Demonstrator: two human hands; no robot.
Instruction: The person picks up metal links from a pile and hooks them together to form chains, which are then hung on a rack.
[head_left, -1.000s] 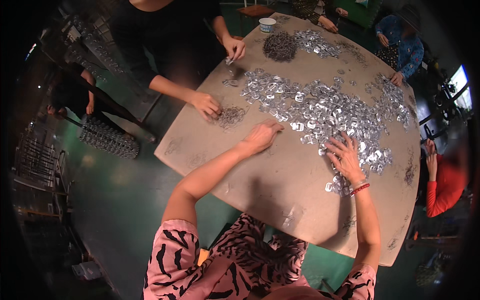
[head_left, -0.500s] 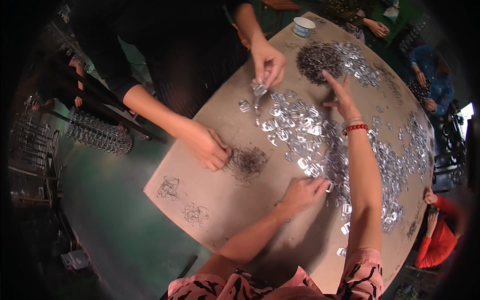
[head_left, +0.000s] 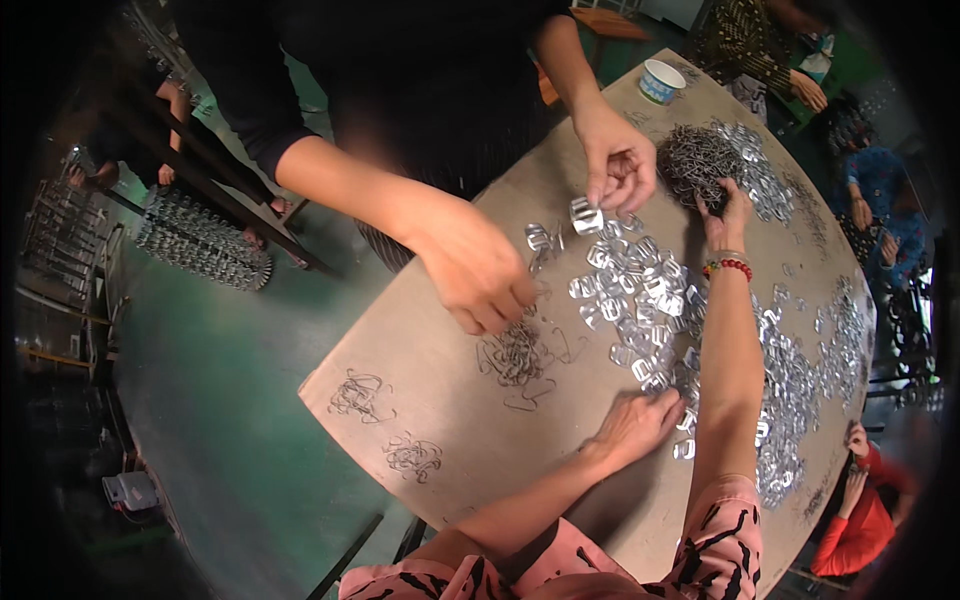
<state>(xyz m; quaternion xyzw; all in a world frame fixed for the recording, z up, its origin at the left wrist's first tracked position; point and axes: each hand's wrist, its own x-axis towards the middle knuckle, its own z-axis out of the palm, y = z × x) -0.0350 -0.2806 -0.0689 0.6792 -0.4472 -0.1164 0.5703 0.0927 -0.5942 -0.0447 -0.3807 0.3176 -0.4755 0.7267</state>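
Left hand (head_left: 638, 425) flat, open, palm down on the round brown table (head_left: 420, 370), fingertips touching shiny folded metal clips (head_left: 640, 290). Farther out, right hand (head_left: 725, 212) with red bead bracelet reaches into the dark tangled wire-spring pile (head_left: 695, 160); grip hidden, cannot tell. Beside it a co-worker's hand (head_left: 618, 165) pinches one clip.

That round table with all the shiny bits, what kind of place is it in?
Probably a small workshop for sorting or assembling by hand. Heaps of shiny metal clips and wire springs cover the round table, and several people work around it.
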